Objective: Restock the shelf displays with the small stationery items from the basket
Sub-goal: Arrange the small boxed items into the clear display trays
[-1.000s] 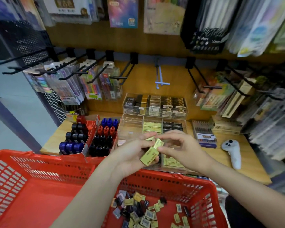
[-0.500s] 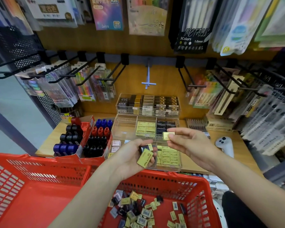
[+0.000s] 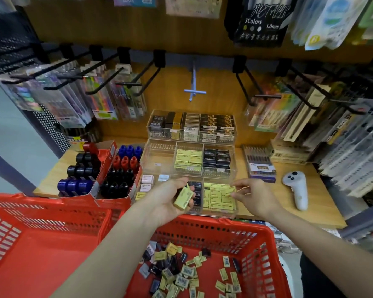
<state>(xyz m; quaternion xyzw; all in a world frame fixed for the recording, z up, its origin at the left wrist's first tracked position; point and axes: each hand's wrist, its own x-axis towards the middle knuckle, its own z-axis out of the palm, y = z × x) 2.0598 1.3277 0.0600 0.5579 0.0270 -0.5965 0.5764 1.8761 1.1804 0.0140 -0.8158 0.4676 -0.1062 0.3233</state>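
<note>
While over two red baskets (image 3: 265,250), left hand (image 3: 170,201): one yellow box (image 3: 183,199).

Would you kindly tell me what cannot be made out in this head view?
- Whether the right hand is still pinching a yellow box: its fingertips blur against the filled tray.
- What else the left hand holds behind its yellow box: fingers hide it.
- Print on the small items in the basket: too small.
</note>
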